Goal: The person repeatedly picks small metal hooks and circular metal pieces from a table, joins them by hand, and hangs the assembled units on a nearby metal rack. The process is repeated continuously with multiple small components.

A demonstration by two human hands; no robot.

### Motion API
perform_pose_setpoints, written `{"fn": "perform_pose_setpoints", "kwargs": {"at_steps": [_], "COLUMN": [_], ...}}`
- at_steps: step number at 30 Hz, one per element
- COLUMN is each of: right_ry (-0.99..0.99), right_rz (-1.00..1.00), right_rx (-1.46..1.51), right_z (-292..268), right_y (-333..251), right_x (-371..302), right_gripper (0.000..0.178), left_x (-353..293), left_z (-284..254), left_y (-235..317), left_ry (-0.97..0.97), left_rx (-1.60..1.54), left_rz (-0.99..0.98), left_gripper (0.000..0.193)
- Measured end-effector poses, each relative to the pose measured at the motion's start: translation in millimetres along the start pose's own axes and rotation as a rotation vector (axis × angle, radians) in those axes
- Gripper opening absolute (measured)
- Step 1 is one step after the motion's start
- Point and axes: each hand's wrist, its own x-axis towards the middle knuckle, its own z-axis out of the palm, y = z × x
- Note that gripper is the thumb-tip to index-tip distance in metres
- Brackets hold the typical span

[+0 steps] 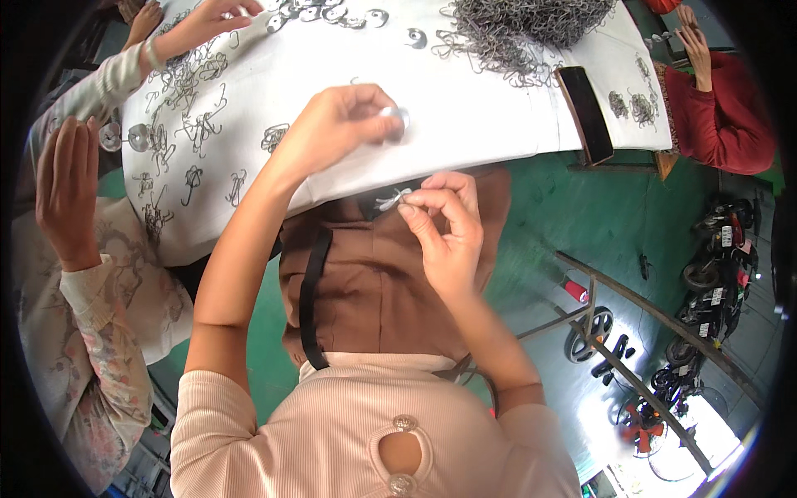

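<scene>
Above the near edge of the white-covered table, my left hand [353, 124] is closed on a shiny round metal disc [403, 120], blurred by motion. My right hand [448, 220] is lower, over my lap in front of the table edge. Its thumb and fingers pinch a small bunch of thin bent metal hooks [392, 200], whose number I cannot make out. A small cluster of dark wire hooks [274, 138] lies on the table beside my left wrist.
A large heap of wire hooks [531, 29] covers the table's far right, with round metal discs [320, 12] left of it. A black phone [586, 114] lies at the right edge. Co-workers' hands [68, 195] are at left, and a person in red [730, 116] at right.
</scene>
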Motion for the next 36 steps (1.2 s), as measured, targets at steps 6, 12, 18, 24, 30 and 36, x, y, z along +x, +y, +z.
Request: {"fn": "perform_pose_setpoints", "kwargs": {"at_steps": [6, 12, 18, 24, 30, 36], "right_ry": [0.001, 0.014, 0.019, -0.035, -0.18, 0.125], "right_rz": [0.03, 0.005, 0.068, -0.017, -0.04, -0.061], "right_rx": [-0.052, -0.108, -0.06, -0.178, -0.396, -1.041], "right_z": [3, 5, 6, 4, -22, -86], "right_y": [-3, -3, -1, -2, -15, 57], "right_x": [3, 4, 0, -1, 43, 178], "right_gripper": [0.009, 0.009, 0.01, 0.01, 0.029, 0.053], "left_x": [-43, -49, -57, -65, -76, -84], "left_z": [8, 10, 8, 7, 13, 14], "left_y": [29, 43, 33, 36, 36, 35], "left_ry": [-0.154, -0.12, -0.141, -0.125, 0.004, -0.02], "left_rx": [-0.007, 0.118, 0.097, 0.243, 0.222, 0.209], "left_rz": [-0.08, -0.074, 0.038, 0.109, 0.089, 0.118], "left_gripper": [0.019, 0.019, 0.02, 0.025, 0.019, 0.021]}}
